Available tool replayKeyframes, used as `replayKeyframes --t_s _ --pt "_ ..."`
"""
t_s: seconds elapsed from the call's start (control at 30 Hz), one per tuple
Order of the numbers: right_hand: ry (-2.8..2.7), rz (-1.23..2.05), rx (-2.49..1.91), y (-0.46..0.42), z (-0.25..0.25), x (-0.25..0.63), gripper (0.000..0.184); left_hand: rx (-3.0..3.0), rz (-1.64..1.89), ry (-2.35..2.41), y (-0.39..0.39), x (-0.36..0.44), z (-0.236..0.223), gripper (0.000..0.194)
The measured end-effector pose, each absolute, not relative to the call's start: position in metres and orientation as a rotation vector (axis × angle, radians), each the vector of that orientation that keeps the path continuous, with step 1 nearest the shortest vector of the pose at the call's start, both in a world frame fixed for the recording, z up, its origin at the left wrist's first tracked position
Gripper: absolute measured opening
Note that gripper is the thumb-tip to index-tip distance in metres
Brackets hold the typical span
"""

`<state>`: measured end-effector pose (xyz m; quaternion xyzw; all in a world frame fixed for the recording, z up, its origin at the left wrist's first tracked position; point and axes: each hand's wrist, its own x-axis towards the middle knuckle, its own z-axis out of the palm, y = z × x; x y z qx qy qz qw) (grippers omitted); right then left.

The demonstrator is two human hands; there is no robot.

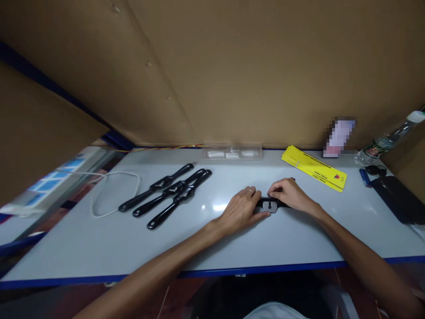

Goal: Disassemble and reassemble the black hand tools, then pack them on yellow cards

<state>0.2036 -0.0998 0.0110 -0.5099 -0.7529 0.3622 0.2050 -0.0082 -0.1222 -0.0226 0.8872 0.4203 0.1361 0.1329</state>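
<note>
A black spokeshave with a grey metal blade plate (pixel 269 205) lies flat before me on the table. My left hand (pixel 239 207) is closed over its left handle, the thumb resting along the lower edge of the plate. At the plate's upper edge, the thumb and fingertips of my right hand (pixel 289 194) are pinched together, touching the tool; the exact part between them is too small to make out. Most of the right handle is hidden under that hand. To the left, several more items lie slanted side by side: black spokeshaves (pixel 168 189) of the same kind.
Yellow printed cards (pixel 314 168) lie at the back right, near a blurred-out upright object (pixel 339 138). A plastic bottle (pixel 381 144), a blue item (pixel 365 177) and a black case (pixel 396 199) are farther right. A clear plastic tray (pixel 232 153) sits against the back board; a white cable (pixel 96 208) loops left.
</note>
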Motion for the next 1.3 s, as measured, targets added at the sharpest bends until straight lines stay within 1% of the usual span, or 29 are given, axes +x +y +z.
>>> replayKeyframes --t_s 0.13,0.23,0.33,0.5,0.6,0.67,0.73,0.8,0.93,1.03,1.13,1.23,1.3 --pt "-2.041 0.947 -1.424 -0.093 0.016 0.214 0.017 2.606 0.37 1.224 -0.123 -0.008 -0.021 0.036" --pt "-1.924 0.723 -1.491 -0.082 0.022 0.239 0.018 2.6 0.393 1.217 -0.123 -0.008 -0.02 0.036" --pt "-1.959 0.528 -1.602 -0.072 0.025 0.268 0.015 2.579 0.416 1.223 -0.124 -0.007 -0.021 0.036" --pt "-2.166 0.621 -1.655 -0.074 0.023 0.287 0.017 2.601 0.39 1.237 -0.124 -0.007 -0.022 0.036" --pt "-2.218 0.601 -1.67 -0.078 0.023 0.284 0.018 2.629 0.371 1.231 -0.123 -0.007 -0.022 0.036" --pt "-2.241 0.555 -1.679 -0.08 0.024 0.282 0.024 2.627 0.379 1.226 -0.123 -0.007 -0.022 0.036" --pt "-2.276 0.53 -1.665 -0.081 0.024 0.282 0.034 2.604 0.404 1.22 -0.123 -0.007 -0.022 0.035" --pt "-2.307 0.564 -1.636 -0.08 0.023 0.283 0.041 2.584 0.424 1.217 -0.123 -0.008 -0.021 0.035" --pt "-2.276 0.689 -1.593 -0.077 0.019 0.284 0.045 2.599 0.398 1.219 -0.124 -0.008 -0.02 0.034" --pt "-2.285 0.701 -1.559 -0.077 0.018 0.281 0.047 2.619 0.379 1.215 -0.124 -0.008 -0.02 0.036" --pt "-2.305 0.675 -1.549 -0.078 0.018 0.278 0.042 2.606 0.393 1.217 -0.123 -0.007 -0.02 0.036" --pt "-2.297 0.647 -1.587 -0.076 0.016 0.28 0.024 2.601 0.371 1.228 -0.123 -0.007 -0.019 0.035" --pt "-2.262 0.689 -1.625 -0.072 0.012 0.284 0.011 2.608 0.343 1.236 -0.124 -0.007 -0.019 0.036"
